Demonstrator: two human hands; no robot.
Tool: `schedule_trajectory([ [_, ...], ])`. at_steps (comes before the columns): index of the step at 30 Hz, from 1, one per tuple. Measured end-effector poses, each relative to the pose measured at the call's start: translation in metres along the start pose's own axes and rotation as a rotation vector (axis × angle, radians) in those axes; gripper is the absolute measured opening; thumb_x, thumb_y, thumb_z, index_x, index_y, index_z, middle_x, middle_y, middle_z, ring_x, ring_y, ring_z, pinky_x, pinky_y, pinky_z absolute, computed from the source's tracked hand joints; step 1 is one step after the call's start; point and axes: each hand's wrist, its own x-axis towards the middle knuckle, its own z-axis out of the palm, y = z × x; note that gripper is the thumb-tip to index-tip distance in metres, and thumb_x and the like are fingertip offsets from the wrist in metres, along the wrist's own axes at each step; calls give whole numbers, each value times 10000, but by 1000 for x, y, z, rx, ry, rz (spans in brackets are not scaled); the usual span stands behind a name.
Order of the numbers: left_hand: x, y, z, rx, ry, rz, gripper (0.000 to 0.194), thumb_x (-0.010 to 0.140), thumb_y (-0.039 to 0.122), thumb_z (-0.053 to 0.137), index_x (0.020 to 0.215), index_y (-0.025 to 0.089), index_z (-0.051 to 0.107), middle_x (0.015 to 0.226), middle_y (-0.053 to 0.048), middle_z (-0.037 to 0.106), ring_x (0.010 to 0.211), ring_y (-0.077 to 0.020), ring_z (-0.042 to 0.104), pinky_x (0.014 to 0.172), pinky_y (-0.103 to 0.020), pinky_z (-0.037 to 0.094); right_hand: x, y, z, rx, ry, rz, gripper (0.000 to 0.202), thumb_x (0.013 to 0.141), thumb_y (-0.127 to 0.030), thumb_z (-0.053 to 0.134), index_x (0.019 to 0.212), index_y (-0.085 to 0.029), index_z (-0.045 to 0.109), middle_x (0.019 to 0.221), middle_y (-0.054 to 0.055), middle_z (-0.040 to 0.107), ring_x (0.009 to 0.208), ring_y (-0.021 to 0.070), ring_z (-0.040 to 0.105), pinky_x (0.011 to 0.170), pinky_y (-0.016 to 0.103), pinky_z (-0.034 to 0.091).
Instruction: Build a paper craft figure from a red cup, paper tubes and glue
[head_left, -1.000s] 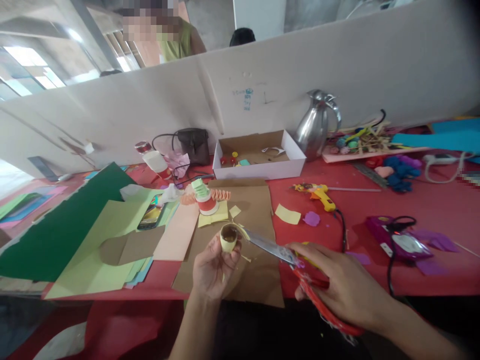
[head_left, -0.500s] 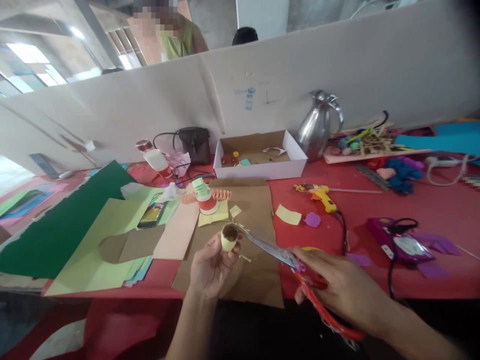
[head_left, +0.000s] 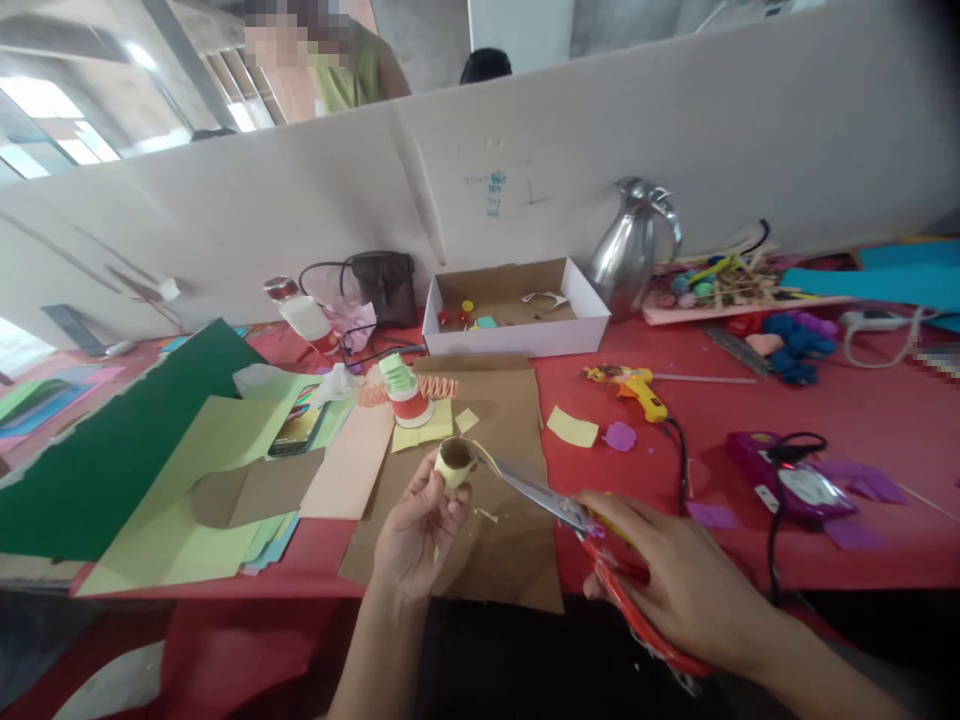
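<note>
Clock ref.: ctr = yellow tube; 12 o'clock = far side of counter.

1. Tube pos.: held above brown cardboard sheet, open end up, dark interior visible.
2. L hand, 7 o'clock: grip closed on tube, thumb and fingertips pinching lower wall.
3. R hand, 4 o'clock: grip wrapped around red handles of scissors. Blades run from handles toward 10 o'clock, tip at tube rim; tip/rim contact can't be told. Thin paper strip curls btwn rim and blades.
4. Small paper scraps lie on cardboard, incl. 1 at approx. 5 o'clock.
5. 11 o'clock: red-and-white paper assembly w/ folded green strip on top and coiled orange strips at sides; stands upright on yellow paper.
6. 1 o'clock: white box w/ small parts inside; metal jug upright just beside it.
7. 2 o'clock: yellow glue gun, cord attached.
8. 3 o'clock: magenta device w/ black cable.
9. 9 to 10 o'clock: phone on stacked paper sheets.
10. 11 o'clock, beyond partition: person in green top.
</note>
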Motion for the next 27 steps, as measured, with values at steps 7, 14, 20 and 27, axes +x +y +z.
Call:
schedule_trajectory([
  [7,2,-5,0,26,-2,-18,313,686,131,833,955,215,696,899,-24,732,694,-118,705,622,-158,586,3,2,0,-10,-13,37,471,902,-448,579,1324,-266,477,1166,92,689,926,267,715,786,390,568],
  [14,4,-9,-4,72,-62,-24,304,704,151,822,969,220,691,982,-23,747,794,-174,739,733,-235,605,7,-1,-10,93,-53,52,409,919,-419,560,1291,-253,521,1053,70,747,901,246,730,774,361,572],
  [20,7,-12,-7,46,-80,-29,280,739,119,781,986,212,686,1001,-29,749,834,-166,734,773,-233,594,8,-3,-11,252,-93,46,406,947,-396,528,1325,-248,511,819,-16,777,842,202,743,784,325,562],
  [27,8,-10,-7,37,-18,-63,243,764,175,775,987,149,683,922,-104,757,736,-149,725,701,-195,596,5,4,-1,267,-94,29,449,959,-379,529,1379,-224,493,853,1,783,872,202,738,843,329,556],
])
